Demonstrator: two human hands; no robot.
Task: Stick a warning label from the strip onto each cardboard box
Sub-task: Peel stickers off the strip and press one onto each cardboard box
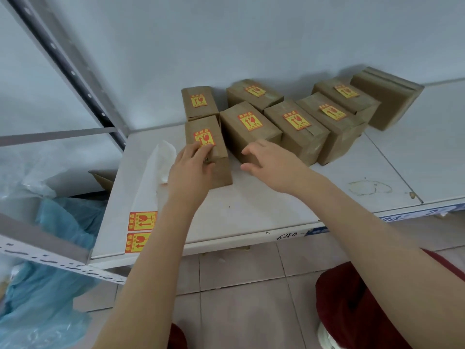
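Note:
Several small cardboard boxes stand on a white shelf. Most carry a yellow-and-red warning label on top. My left hand rests on the nearest box, its fingertips pressing on that box's label. My right hand hovers open just right of this box, in front of a labelled box, holding nothing. The box at the far right shows no label. The label strip lies at the shelf's front left edge with two labels visible; my left forearm covers part of it.
Crumpled white backing paper lies left of the nearest box. A grey metal shelf upright runs diagonally at the left. Blue and clear plastic bags sit below on the left. Tiled floor and my knees in dark red are underneath.

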